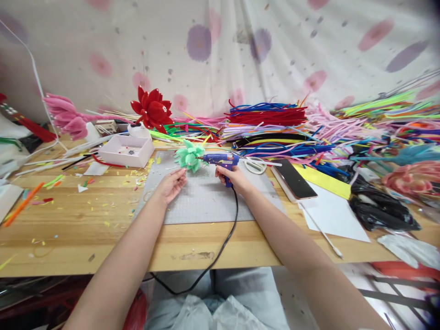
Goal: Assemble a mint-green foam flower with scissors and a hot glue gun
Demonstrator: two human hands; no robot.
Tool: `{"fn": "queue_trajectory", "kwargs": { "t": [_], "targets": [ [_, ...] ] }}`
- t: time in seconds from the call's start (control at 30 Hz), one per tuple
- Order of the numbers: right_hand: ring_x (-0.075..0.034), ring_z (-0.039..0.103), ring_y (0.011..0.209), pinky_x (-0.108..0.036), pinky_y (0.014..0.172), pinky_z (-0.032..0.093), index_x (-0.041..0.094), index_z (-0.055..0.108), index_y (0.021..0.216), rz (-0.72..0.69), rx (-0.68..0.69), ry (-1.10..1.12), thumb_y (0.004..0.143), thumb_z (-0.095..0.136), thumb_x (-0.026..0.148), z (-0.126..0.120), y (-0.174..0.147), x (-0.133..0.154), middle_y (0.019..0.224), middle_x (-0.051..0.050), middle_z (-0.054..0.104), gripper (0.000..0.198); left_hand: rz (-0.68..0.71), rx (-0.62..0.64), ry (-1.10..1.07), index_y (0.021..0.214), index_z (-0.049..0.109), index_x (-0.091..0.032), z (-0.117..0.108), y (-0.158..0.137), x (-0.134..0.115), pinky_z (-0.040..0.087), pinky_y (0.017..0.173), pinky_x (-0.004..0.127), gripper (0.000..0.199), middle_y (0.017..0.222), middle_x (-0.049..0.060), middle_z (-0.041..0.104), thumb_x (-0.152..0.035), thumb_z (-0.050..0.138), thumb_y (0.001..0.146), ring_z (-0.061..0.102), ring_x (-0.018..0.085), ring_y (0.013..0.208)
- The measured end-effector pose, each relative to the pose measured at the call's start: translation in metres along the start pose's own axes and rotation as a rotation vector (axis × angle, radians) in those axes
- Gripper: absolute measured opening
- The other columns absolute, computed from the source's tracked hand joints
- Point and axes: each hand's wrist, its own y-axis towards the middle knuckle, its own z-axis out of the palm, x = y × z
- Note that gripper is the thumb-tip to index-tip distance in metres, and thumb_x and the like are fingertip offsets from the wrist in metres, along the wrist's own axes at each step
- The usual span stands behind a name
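A mint-green fuzzy flower is held over the grey cutting mat. My left hand is closed at its lower left edge, fingertips pinched together against it; the exact spot gripped is hidden. In my right hand is a blue hot glue gun, fingers wrapped around its handle. Its nozzle points left and reaches the flower's right side. A white glue stick sticks out of the gun's back, and a black cord hangs from the handle over the table edge.
A white box with small beads stands left of the mat, near a red flower and a pink flower. Bundles of coloured pipe cleaners line the back. A phone, white paper and black plastic lie right.
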Motion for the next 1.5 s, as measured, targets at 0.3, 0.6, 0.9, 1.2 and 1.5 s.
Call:
{"fn": "queue_trajectory", "kwargs": {
  "t": [0.3, 0.6, 0.9, 1.2, 1.5],
  "targets": [
    [-0.005, 0.038, 0.042, -0.022, 0.042, 0.029, 0.017, 0.053, 0.062, 0.008, -0.053, -0.009, 0.064, 0.064, 0.052, 0.006, -0.006, -0.01, 0.055, 0.003, 0.049, 0.037, -0.158, -0.002, -0.23, 0.071, 0.06, -0.009, 0.0, -0.003, -0.006, 0.047, 0.048, 0.006, 0.017, 0.061, 0.001, 0.052, -0.005, 0.048, 0.082, 0.051, 0.002, 0.052],
    [-0.006, 0.035, 0.041, -0.023, 0.043, 0.03, 0.017, 0.053, 0.062, -0.004, -0.023, -0.11, 0.064, 0.064, 0.054, 0.014, -0.003, -0.018, 0.047, 0.005, 0.045, 0.039, -0.265, 0.093, -0.392, 0.074, 0.057, -0.008, -0.002, -0.005, -0.008, 0.05, 0.048, 0.007, 0.028, 0.065, 0.003, 0.05, -0.012, 0.035, 0.09, 0.052, 0.004, 0.058],
    [-0.006, 0.035, 0.04, -0.023, 0.043, 0.029, 0.017, 0.052, 0.059, -0.013, -0.035, -0.12, 0.063, 0.063, 0.057, 0.017, -0.002, -0.017, 0.045, 0.005, 0.043, 0.041, -0.265, 0.11, -0.365, 0.074, 0.057, -0.007, -0.001, -0.004, -0.008, 0.05, 0.048, 0.008, 0.027, 0.064, 0.004, 0.05, -0.014, 0.035, 0.09, 0.053, 0.005, 0.058],
    [-0.006, 0.035, 0.04, -0.023, 0.043, 0.029, 0.018, 0.051, 0.059, -0.014, -0.057, -0.128, 0.062, 0.064, 0.057, 0.018, -0.003, -0.015, 0.045, 0.005, 0.042, 0.041, -0.242, 0.085, -0.333, 0.073, 0.058, -0.007, 0.002, -0.006, -0.009, 0.049, 0.048, 0.008, 0.027, 0.062, 0.003, 0.051, -0.013, 0.037, 0.089, 0.052, 0.004, 0.055],
    [-0.006, 0.035, 0.041, -0.023, 0.043, 0.029, 0.018, 0.051, 0.061, -0.045, -0.076, -0.125, 0.062, 0.064, 0.057, 0.02, -0.002, -0.016, 0.048, 0.005, 0.044, 0.041, -0.152, 0.1, -0.263, 0.076, 0.06, -0.007, 0.002, -0.004, -0.006, 0.05, 0.046, 0.008, 0.021, 0.061, 0.002, 0.052, -0.006, 0.041, 0.085, 0.053, 0.003, 0.052]
  ]
}}
